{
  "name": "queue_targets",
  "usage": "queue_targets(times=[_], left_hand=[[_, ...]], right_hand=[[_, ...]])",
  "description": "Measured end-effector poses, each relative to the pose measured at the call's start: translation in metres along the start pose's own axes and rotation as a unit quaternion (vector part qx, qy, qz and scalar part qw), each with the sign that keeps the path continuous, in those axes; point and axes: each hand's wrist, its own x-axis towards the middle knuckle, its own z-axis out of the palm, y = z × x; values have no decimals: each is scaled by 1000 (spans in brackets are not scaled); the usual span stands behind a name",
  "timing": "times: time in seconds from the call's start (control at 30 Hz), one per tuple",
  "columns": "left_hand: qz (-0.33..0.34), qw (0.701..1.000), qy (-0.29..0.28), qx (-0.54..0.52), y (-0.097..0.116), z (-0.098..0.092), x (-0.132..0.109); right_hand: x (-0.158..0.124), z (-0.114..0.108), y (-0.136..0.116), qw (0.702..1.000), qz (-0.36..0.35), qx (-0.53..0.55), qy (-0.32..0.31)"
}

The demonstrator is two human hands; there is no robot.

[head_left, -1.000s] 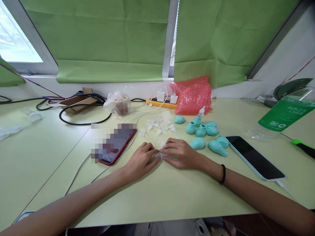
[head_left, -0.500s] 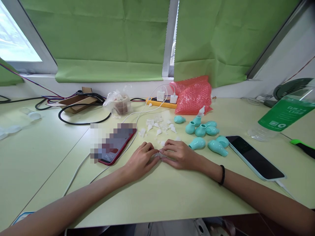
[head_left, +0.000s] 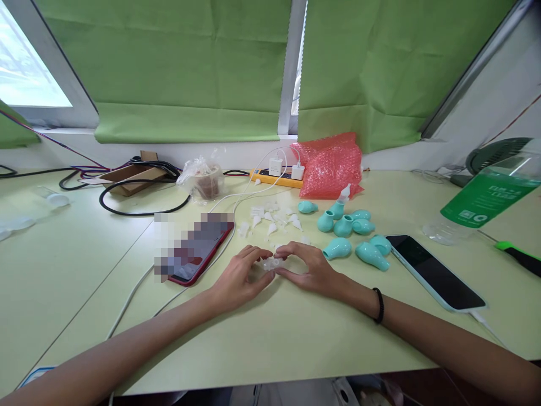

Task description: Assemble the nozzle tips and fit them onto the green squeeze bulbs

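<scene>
A small translucent plastic piece point(head_left: 271, 263) is between my two hands, low over the tabletop. My left hand point(head_left: 242, 277) pinches its left end, index finger above and thumb below. At the other end, my right hand point(head_left: 311, 268) has curved fingers and thumb around it. The piece's exact kind I cannot make out. Just beyond my fingers lie several small white cone-shaped tips point(head_left: 272, 228) and clear bits. Several turquoise squeeze bulbs point(head_left: 338, 248) lie to the right of my right hand; one bulb point(head_left: 337, 210) stands with a clear nozzle point(head_left: 345, 193) in its mouth.
A phone in a red case point(head_left: 203, 254) lies left, crossed by white cables. Another phone point(head_left: 435, 273) charges at right, near a green-labelled bottle point(head_left: 490, 194). Behind are a pink bubble-wrap bag point(head_left: 329, 166), a yellow power strip point(head_left: 279, 179) and a cardboard box point(head_left: 133, 177).
My fingers have parted and lifted a little, the right hand's most, so more of the translucent piece shows between them. The bulbs and white tips lie as before.
</scene>
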Motion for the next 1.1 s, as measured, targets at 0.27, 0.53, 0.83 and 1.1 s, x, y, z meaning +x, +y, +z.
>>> queue_targets(times=[0.27, 0.53, 0.83, 1.1], left_hand=[[-102, 976, -47, -186, 5, -1, 2], [-107, 946, -53, -302, 5, -4, 3], [-135, 924, -46, -355, 1, -1, 3], [-171, 927, 7, -334, -4, 0, 4]], right_hand=[[0, 2, -11, 993, -101, -56, 26], [1, 2, -13, 990, -121, -49, 57], [0, 2, -11, 988, -146, -19, 47], [26, -46, -23, 966, -150, -185, -104]])
